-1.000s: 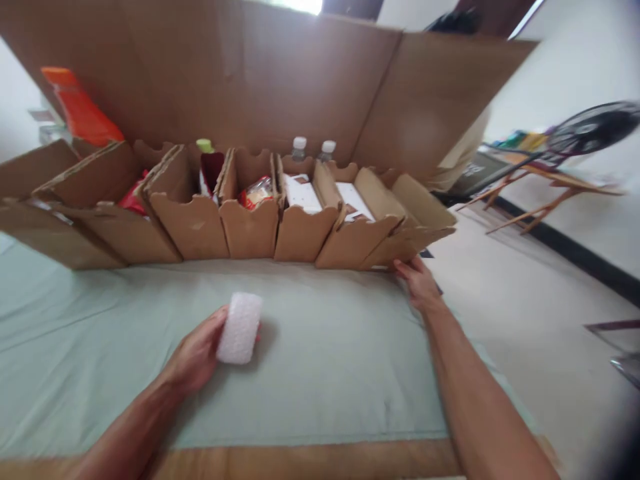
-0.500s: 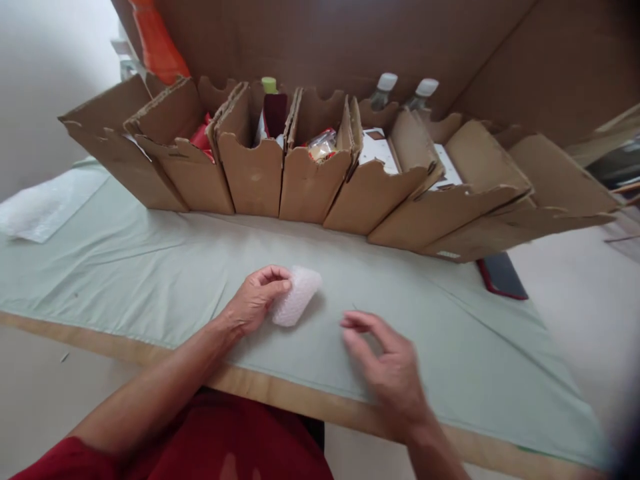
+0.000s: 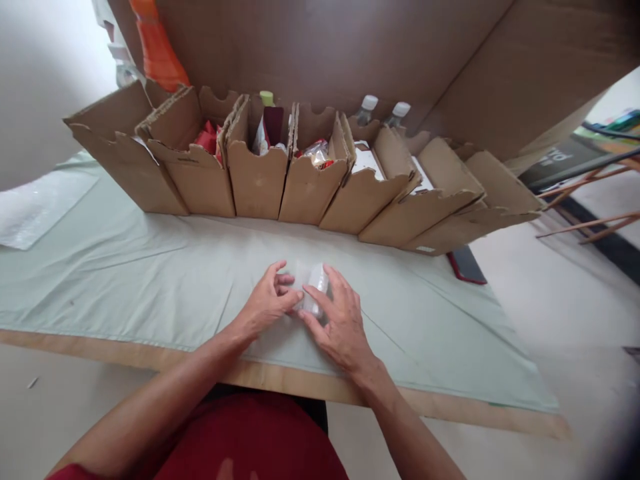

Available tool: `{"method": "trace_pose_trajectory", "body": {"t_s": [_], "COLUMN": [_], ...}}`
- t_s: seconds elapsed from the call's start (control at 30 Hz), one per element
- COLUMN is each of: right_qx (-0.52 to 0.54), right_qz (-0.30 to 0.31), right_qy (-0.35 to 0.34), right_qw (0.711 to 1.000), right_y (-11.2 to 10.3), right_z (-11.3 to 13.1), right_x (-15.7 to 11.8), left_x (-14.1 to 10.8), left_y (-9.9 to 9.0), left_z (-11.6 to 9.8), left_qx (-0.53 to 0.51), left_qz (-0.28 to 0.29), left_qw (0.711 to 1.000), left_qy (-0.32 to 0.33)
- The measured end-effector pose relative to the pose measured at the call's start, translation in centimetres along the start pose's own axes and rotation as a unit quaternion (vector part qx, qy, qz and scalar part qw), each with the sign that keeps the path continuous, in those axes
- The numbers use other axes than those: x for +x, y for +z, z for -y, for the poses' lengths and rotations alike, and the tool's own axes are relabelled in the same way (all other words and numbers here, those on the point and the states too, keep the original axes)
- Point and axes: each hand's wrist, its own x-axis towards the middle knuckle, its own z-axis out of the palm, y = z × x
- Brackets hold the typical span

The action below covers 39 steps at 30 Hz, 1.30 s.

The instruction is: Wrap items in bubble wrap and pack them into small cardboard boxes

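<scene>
A small piece of bubble wrap point(image 3: 317, 280), whitish and see-through, is between my hands above the green cloth point(image 3: 200, 267). My left hand point(image 3: 273, 297) has its thumb and fingers on the left side of the wrap. From the right, my right hand point(image 3: 337, 313) grips the wrap, its thumb at the lower edge and its fingers over the top and the right side. The fingertips hide parts of the wrap, and whether anything lies inside it cannot be made out.
Behind the hands stands a row of cardboard bins point(image 3: 257, 183) with packets and white boxes. A bubble wrap sheet point(image 3: 43, 203) lies far left, a dark flat object point(image 3: 467, 265) at the right. Beyond the bins are an orange object point(image 3: 160, 57) and white-capped bottles point(image 3: 369, 103).
My right hand has moved left and taken hold of the bubble wrap. The wrap has turned more upright between both hands. The camera view has shifted to the right.
</scene>
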Motion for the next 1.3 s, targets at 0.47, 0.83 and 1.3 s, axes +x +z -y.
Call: {"method": "trace_pose_trajectory", "body": {"t_s": [0.47,0.83,1.3], "right_qx": [0.13,0.002,0.158], "right_qz": [-0.089,-0.001,-0.144], "right_qy": [0.162,0.194,0.266], "right_qw": [0.974,0.981,0.94], "right_y": [-3.0,-1.6,-5.0], "right_z": [-3.3,-4.7,-6.4], "right_x": [-4.6,-5.6,-1.9], "left_x": [0.1,-2.1,-1.7], "left_y": [3.0,0.3,-10.5], "left_z": [-1.2,-2.7,-5.5], "left_qx": [-0.035,-0.121,0.174], "left_qz": [0.137,0.059,-0.132], "left_qw": [0.99,0.989,0.976], "left_qy": [-0.01,-0.061,0.008]}}
